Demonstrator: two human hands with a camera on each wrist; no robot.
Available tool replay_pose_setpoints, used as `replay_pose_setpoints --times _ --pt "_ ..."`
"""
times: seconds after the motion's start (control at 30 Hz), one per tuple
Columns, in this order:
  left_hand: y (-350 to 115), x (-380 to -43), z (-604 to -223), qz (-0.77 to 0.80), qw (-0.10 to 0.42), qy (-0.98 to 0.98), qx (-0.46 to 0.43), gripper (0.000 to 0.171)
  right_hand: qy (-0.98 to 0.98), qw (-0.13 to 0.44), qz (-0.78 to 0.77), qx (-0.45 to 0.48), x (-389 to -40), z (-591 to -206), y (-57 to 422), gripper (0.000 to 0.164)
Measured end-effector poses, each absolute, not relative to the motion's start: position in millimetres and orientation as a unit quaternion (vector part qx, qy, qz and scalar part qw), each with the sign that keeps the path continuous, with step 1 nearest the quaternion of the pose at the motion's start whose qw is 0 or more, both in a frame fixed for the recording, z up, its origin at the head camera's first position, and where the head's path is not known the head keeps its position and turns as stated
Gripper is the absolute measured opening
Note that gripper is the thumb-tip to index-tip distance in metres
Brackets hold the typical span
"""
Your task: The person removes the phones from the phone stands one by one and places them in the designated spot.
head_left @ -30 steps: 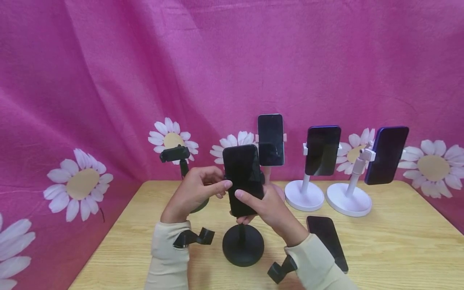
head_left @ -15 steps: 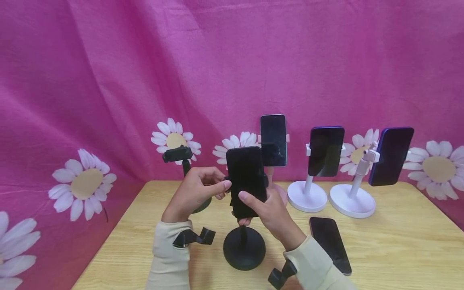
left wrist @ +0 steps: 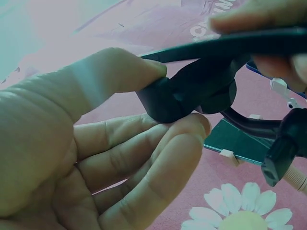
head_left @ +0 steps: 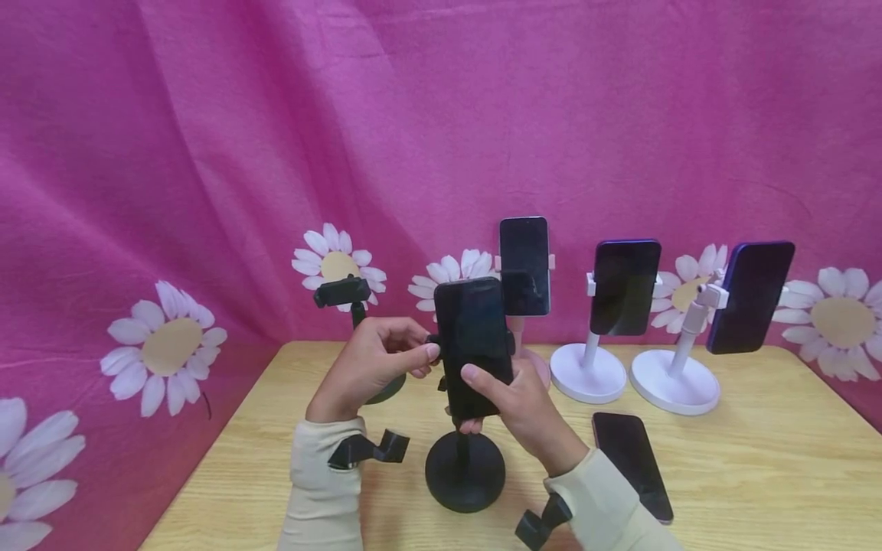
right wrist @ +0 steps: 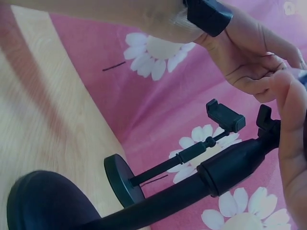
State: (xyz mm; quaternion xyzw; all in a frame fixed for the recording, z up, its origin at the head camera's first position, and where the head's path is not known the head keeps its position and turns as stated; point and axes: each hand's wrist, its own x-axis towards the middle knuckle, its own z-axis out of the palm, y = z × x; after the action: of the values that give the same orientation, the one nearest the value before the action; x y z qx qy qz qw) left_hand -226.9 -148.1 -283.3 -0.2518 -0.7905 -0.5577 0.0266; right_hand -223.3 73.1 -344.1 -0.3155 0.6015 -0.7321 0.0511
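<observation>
Above the near black base (head_left: 465, 478), the phone (head_left: 472, 325), judged rigid, slippery and best held by its edges, is gripped low by the right hand (head_left: 527, 405), while the clamp (left wrist: 165, 100) is pinched by the left hand (head_left: 372, 363).

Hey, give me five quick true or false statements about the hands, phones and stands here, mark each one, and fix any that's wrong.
1. The right hand holds a phone above the front black stand. True.
2. The loose phone stands upright in a holder. False: it lies flat on the table.
3. The left hand pinches a black clamp behind the phone being held. True.
4. The rear black stand has a phone mounted in it. False: no phone is in it.
5. Both white stands hold phones. True.
</observation>
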Motion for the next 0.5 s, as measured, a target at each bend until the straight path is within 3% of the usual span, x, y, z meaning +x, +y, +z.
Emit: replay_pose_setpoints --times 0.37,0.5 --pt "-145.0 -224.8 -282.6 -0.552 0.026 -0.792 -0.261 0.02 0.523 0.148 -0.767 -0.341 -223.9 -346.8 75.9 0.034" --pt "-143.6 -221.4 -280.2 -0.543 0.029 -0.799 -0.257 0.022 0.506 0.158 -0.768 -0.359 -223.2 -348.2 72.4 0.032"
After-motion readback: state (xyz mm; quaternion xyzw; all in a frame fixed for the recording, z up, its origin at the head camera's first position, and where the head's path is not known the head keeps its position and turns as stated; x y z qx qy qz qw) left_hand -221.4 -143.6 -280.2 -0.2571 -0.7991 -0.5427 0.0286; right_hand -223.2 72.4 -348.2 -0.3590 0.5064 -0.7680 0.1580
